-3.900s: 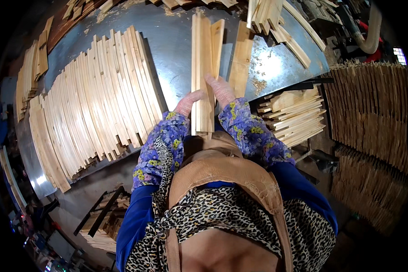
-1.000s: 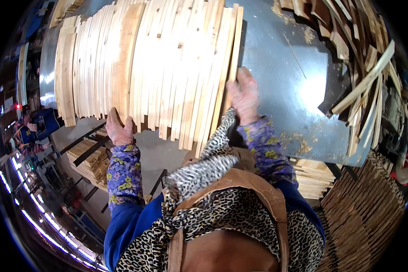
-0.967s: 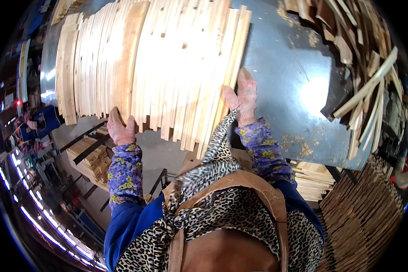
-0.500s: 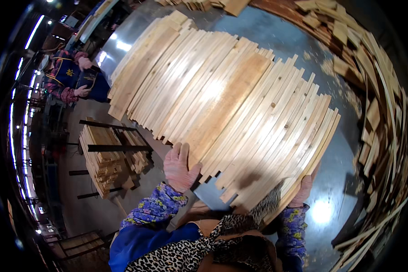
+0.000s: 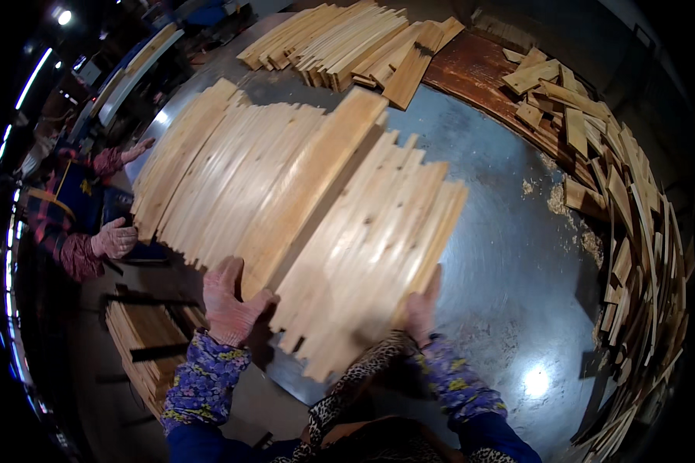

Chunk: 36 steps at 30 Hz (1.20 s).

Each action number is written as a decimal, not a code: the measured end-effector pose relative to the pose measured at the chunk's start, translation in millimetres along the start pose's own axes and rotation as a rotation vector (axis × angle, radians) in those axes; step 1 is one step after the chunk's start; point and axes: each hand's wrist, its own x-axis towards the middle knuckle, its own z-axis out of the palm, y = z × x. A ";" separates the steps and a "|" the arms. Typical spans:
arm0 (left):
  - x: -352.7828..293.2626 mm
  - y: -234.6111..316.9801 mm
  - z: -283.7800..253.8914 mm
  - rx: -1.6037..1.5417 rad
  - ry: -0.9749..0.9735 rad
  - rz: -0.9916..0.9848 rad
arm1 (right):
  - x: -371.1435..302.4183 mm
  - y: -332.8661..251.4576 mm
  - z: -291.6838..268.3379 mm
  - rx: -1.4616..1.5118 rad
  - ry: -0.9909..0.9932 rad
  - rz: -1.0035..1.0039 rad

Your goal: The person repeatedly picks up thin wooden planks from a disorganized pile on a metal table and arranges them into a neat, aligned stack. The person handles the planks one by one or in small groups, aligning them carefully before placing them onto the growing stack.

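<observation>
A row of pale wooden strips (image 5: 363, 224) lies side by side on the metal tabletop, their near ends uneven. A wider, yellower board (image 5: 309, 197) sits raised above its neighbours, a dark shadow along its right side. My left hand (image 5: 235, 309), in a pinkish glove, straddles the board's near end, thumb on one side and fingers on the other. At the row's right edge, my right hand (image 5: 421, 309) grips the outermost strips; its thumb is hard to make out. Both my sleeves are purple and flowered.
Across the table at left, a co-worker's gloved hands (image 5: 116, 239) are near the row. More strips (image 5: 340, 42) are stacked at the far edge. Offcuts (image 5: 571, 116) and long thin slats heap along the right, beside sawdust (image 5: 560, 204). A wood stack (image 5: 143, 339) stands lower left.
The view has shifted. The wide board has risen above the strips around it, and the right-hand group looks narrower. My left hand now straddles the board's end; the co-worker's hands have moved apart.
</observation>
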 end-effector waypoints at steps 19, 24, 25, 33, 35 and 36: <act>481.5 213.0 351.1 0.112 -0.209 -0.134 | 29.8 38.2 83.1 -0.983 0.020 -0.007; 497.4 217.9 368.2 0.131 -0.362 -0.022 | 43.0 43.6 71.0 -0.952 0.097 0.100; 503.1 218.7 365.4 0.146 -0.351 0.015 | 47.1 44.1 68.1 -0.953 0.098 0.115; 592.4 244.1 345.2 0.127 -0.438 0.092 | 69.2 41.5 55.8 -0.937 0.151 0.163; 604.4 238.4 362.8 0.065 -0.474 0.056 | 74.4 40.5 52.3 -0.931 0.158 0.178; 608.3 231.2 366.2 0.047 -0.492 0.035 | 74.7 39.5 52.8 -0.921 0.162 0.192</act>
